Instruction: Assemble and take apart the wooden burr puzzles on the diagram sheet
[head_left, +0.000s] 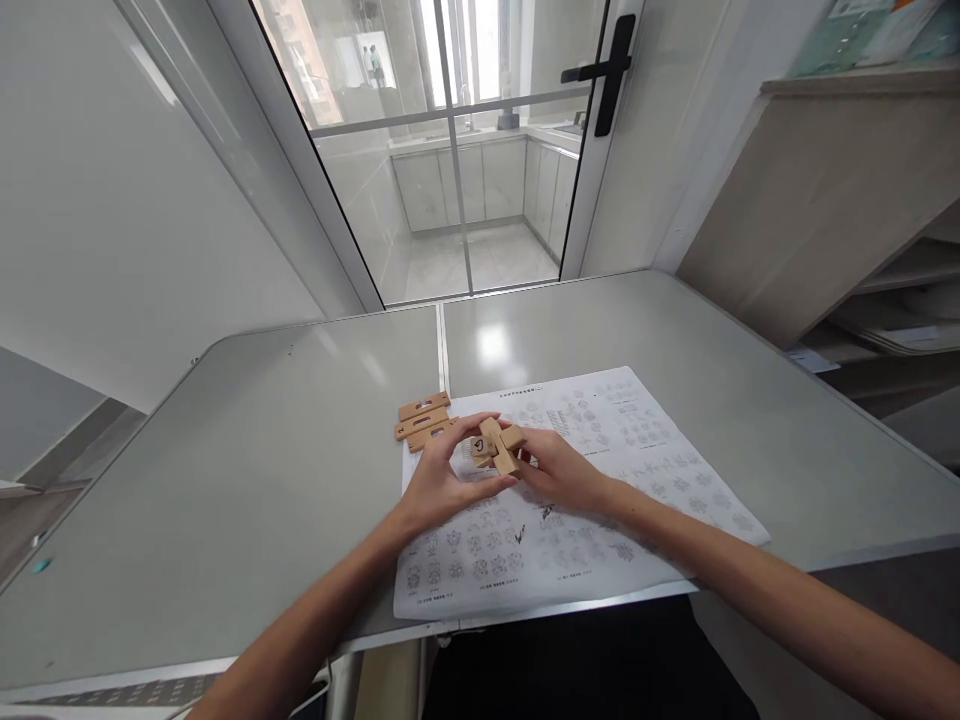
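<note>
A small cross of interlocked wooden puzzle pieces (496, 445) is held between both my hands, just above a printed instruction sheet (600, 440). My left hand (442, 478) pinches its left side with thumb and fingers. Gripping the right side is my right hand (559, 470), fingers curled round the wood. Three loose notched wooden bars (424, 418) lie side by side on the table just beyond my left hand, at the sheet's top-left corner.
The grey table (262, 470) has a seam down its middle. A glass door with a black handle (607, 70) stands behind it. A wooden shelf unit (840, 210) with papers stands at the right.
</note>
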